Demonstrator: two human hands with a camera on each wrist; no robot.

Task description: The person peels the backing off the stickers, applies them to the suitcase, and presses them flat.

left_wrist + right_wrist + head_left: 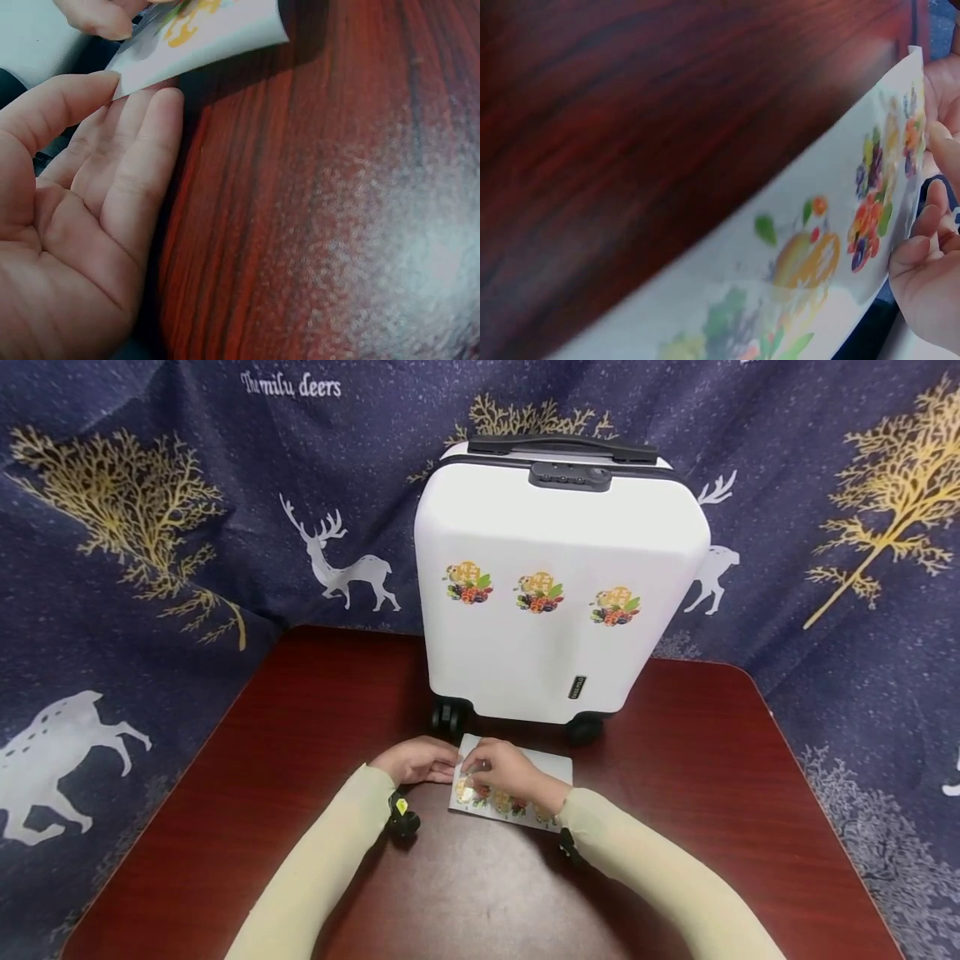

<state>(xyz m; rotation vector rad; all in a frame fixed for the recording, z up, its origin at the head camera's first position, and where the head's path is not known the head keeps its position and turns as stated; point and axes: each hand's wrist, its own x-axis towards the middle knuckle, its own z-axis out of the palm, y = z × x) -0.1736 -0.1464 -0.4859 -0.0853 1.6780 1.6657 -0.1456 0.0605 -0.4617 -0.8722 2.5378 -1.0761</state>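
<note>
A white sheet of fruit stickers (551,766) is on the dark red table in front of the suitcase. Its left edge is pinched by my left hand (422,761), with thumb and fingers at the corner in the left wrist view. Over the sheet, my right hand (504,770) has its fingers curled, with thumb and fingertips at the sheet near its left end. In the right wrist view the right fingers (928,281) meet the sheet's edge. Whether a single sticker is lifted there is hidden. Printed fruit bunches in several colours show on the sheet (776,225).
Behind the hands a white suitcase (517,664) stands upright on black wheels, with three fruit stickers in a row across its front. The reddish wooden table (337,693) lies under everything. A dark blue cloth (225,410) with deer and trees hangs behind.
</note>
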